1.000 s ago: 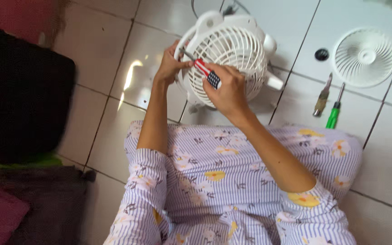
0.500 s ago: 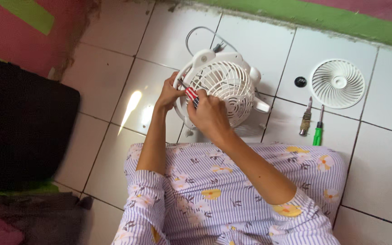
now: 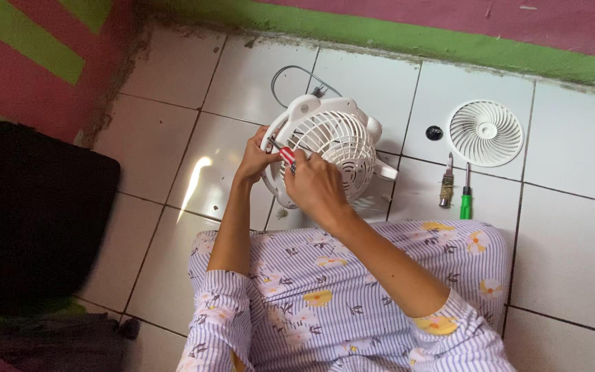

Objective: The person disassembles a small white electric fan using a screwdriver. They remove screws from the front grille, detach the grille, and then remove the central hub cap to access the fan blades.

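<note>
Your right hand (image 3: 317, 184) was clamped around the red-and-white striped handle of a screwdriver (image 3: 287, 156), fingers curled over it so that only the top of the handle showed above your knuckles. The tool's long axis ran up and to the left from that grip, with a thin dark shaft reaching toward the left rim of the round white plastic fan housing (image 3: 325, 148); the tip itself was too small to make out. Your left hand (image 3: 255, 157) was closed on that same left rim, thumb and fingers pinching the edge just beside the shaft, so the left hand was the nearer one to the point where the tool met the fan. Both grips were shut, one on the tool, one on the housing.

The fan housing lay on the white tiled floor (image 3: 573, 234) straight ahead of your knees, its slatted grille facing up and tipped slightly toward you, with a thin grey wire loop (image 3: 290, 72) behind it. To the right of the housing, well apart from it, lay a loose white round fan grille (image 3: 485, 132), flat on the floor. Between the two sat a small black knob (image 3: 434, 132). Below the grille, right of the housing, lay a green-handled screwdriver (image 3: 465, 200) and a short brownish-handled tool (image 3: 446, 187), side by side and pointing away from you. Your lap in blue-striped floral cloth (image 3: 325, 296) filled the near side.
</note>
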